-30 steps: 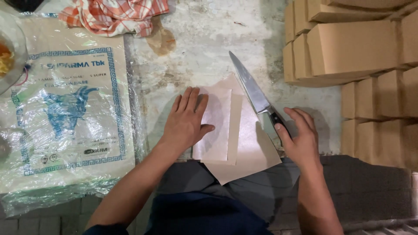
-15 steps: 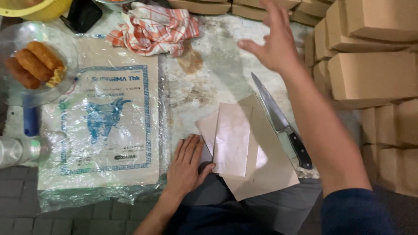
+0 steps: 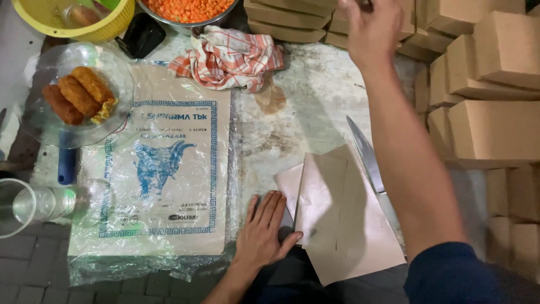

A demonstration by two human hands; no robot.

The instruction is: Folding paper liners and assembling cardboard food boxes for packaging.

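- Bright, even overhead lighting; soft shadow under right forearm across brown paper.
- Glare on plastic wrap, left.
- Slight motion blur on far right hand.

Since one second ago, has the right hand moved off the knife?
Yes. The right hand has left the knife and reached away from the body, up to the stacked cardboard boxes.

Three fried rolls, one knife, one checked cloth, two hands

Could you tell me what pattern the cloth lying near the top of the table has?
The cloth is checked in red-orange and white, crumpled; the head view shows it.
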